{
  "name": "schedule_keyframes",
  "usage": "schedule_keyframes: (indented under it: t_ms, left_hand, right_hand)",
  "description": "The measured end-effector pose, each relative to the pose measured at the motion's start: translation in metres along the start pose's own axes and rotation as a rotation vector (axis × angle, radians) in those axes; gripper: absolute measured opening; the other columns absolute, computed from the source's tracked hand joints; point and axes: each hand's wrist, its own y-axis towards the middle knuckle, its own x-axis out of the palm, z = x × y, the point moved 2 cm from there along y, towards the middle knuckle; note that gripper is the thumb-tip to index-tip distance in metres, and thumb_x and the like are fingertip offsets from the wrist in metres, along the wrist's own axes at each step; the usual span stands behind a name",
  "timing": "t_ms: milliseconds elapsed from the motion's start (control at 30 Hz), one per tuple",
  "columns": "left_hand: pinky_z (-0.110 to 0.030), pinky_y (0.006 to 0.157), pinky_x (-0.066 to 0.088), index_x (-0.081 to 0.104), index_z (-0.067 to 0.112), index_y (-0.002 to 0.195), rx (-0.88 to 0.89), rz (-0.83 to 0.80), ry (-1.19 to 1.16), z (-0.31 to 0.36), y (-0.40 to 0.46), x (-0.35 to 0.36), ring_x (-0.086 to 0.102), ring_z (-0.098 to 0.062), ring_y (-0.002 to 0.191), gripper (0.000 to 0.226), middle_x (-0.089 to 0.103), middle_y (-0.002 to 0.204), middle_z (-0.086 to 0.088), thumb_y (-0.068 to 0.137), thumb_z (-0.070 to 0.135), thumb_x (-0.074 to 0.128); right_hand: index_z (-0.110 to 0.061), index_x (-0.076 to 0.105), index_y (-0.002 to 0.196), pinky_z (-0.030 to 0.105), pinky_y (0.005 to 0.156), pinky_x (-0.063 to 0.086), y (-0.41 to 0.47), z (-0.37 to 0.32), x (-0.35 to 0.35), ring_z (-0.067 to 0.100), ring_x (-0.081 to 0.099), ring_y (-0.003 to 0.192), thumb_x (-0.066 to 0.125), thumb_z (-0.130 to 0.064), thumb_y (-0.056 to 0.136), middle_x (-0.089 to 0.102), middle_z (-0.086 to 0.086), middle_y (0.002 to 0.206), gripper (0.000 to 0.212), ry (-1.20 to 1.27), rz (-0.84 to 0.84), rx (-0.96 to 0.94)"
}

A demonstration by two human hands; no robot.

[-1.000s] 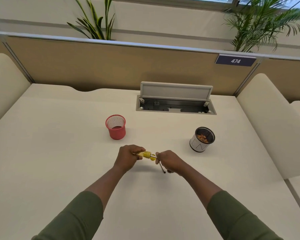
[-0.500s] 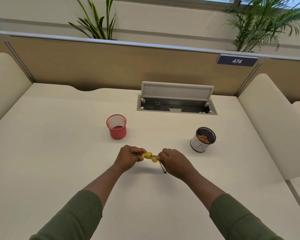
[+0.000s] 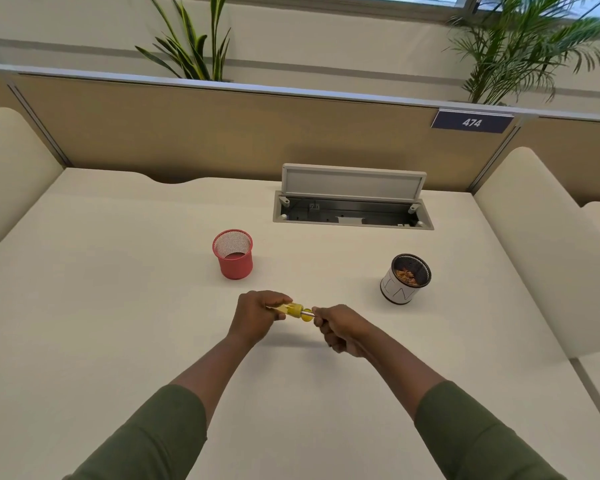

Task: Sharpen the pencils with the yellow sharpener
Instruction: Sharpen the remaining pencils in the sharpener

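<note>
Yellow sharpener [image 3: 295,310], pinched in the curled left hand [image 3: 257,315] above the desk [image 3: 118,306]. Pencil [image 3: 307,311], right hand [image 3: 340,329] wrapped round it; long axis left to right, tip seated in the sharpener. Pencil mostly hidden in the fist. Red mesh cup [image 3: 233,253] behind left; shavings cup [image 3: 405,278] right

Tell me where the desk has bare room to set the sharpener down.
Bare desk lies left of the red mesh cup and the left hand, and between the forearms near you. It is tighter between the right hand and the white cup of shavings.
</note>
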Motion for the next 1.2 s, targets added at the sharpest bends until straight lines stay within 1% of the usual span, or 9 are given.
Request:
schedule_keyframes:
  t_ms: [133,233,433,633,800,933,1033,1133,1200]
  left_hand:
    - [-0.007,0.061,0.050,0.076,0.004,0.093,-0.014,-0.003,-0.033,0.002,0.001,0.001,0.066,0.005,0.076,0.038,0.073,0.091,-0.005,0.066,-0.021,0.064]
    - [-0.004,0.061,0.047,0.075,0.004,0.095,-0.027,-0.011,-0.023,0.001,-0.001,0.001,0.065,-0.003,0.076,0.037,0.072,0.088,-0.003,0.067,-0.019,0.068]
    - [-0.001,0.069,0.044,0.075,0.010,0.100,-0.053,-0.055,-0.002,-0.004,-0.002,0.003,0.064,0.001,0.077,0.036,0.073,0.091,0.000,0.068,-0.008,0.074]
    - [-0.013,0.074,0.050,0.075,0.013,0.099,-0.066,-0.115,-0.006,-0.002,-0.001,0.001,0.064,0.008,0.071,0.036,0.073,0.084,0.006,0.069,-0.006,0.074]
    - [-0.014,0.074,0.051,0.075,0.011,0.098,-0.062,-0.084,-0.019,0.000,-0.002,0.001,0.065,0.008,0.072,0.038,0.072,0.086,0.005,0.066,-0.010,0.074]
    - [-0.008,0.071,0.049,0.076,0.011,0.096,-0.048,-0.054,-0.011,0.000,-0.003,0.000,0.065,0.009,0.072,0.038,0.073,0.086,0.003,0.065,-0.012,0.073]
    - [-0.005,0.069,0.048,0.076,0.010,0.093,-0.027,-0.019,0.003,0.002,-0.003,-0.002,0.064,0.011,0.073,0.038,0.073,0.087,0.002,0.064,-0.015,0.072]
    - [-0.003,0.066,0.047,0.076,0.007,0.092,0.007,-0.015,0.004,0.006,-0.001,-0.004,0.063,0.013,0.075,0.039,0.072,0.087,0.003,0.064,-0.018,0.069]
    - [-0.002,0.068,0.046,0.077,0.009,0.092,0.024,-0.034,0.026,0.007,-0.001,-0.004,0.063,0.013,0.075,0.039,0.073,0.090,0.003,0.063,-0.016,0.071]
  right_hand:
    - [-0.014,0.055,0.071,0.021,0.043,0.016,-0.001,0.001,-0.001,0.012,0.023,0.043,0.041,-0.033,0.098,0.033,-0.003,0.051,0.036,-0.068,-0.012,-0.029]
    - [-0.010,0.067,0.085,0.025,0.048,0.033,-0.004,-0.003,-0.003,0.015,0.042,0.051,0.032,-0.042,0.101,0.049,0.001,0.064,0.050,-0.431,0.102,-0.228]
    - [-0.018,0.049,0.116,0.033,0.064,0.041,-0.004,0.008,-0.007,0.026,0.058,0.081,0.037,-0.043,0.098,0.055,-0.001,0.106,0.033,-1.085,0.334,-0.726]
    - [-0.012,0.059,0.092,0.033,0.048,0.041,0.002,0.011,-0.008,0.022,0.048,0.056,0.028,-0.035,0.100,0.055,0.004,0.077,0.039,-1.210,0.409,-1.010]
    - [-0.009,0.060,0.092,0.036,0.054,0.040,0.001,0.007,0.000,0.027,0.050,0.064,0.046,-0.019,0.097,0.058,0.009,0.081,0.019,-1.144,0.387,-0.875]
    - [-0.007,0.056,0.082,0.033,0.056,0.029,-0.004,-0.002,0.011,0.030,0.048,0.064,0.040,-0.017,0.098,0.060,0.012,0.074,0.025,-1.084,0.382,-0.712]
    - [-0.007,0.051,0.069,0.030,0.055,0.027,-0.006,-0.010,0.015,0.025,0.041,0.059,0.039,-0.022,0.099,0.048,0.009,0.064,0.036,-0.793,0.326,-0.484]
    - [-0.007,0.053,0.067,0.024,0.044,0.025,-0.004,-0.007,0.017,0.020,0.027,0.045,0.045,-0.017,0.091,0.031,0.005,0.057,0.027,-0.181,0.193,-0.145]
    - [-0.008,0.055,0.068,0.022,0.043,0.022,-0.005,-0.006,0.017,0.017,0.021,0.044,0.044,-0.016,0.090,0.027,0.003,0.057,0.025,-0.050,0.132,-0.040]
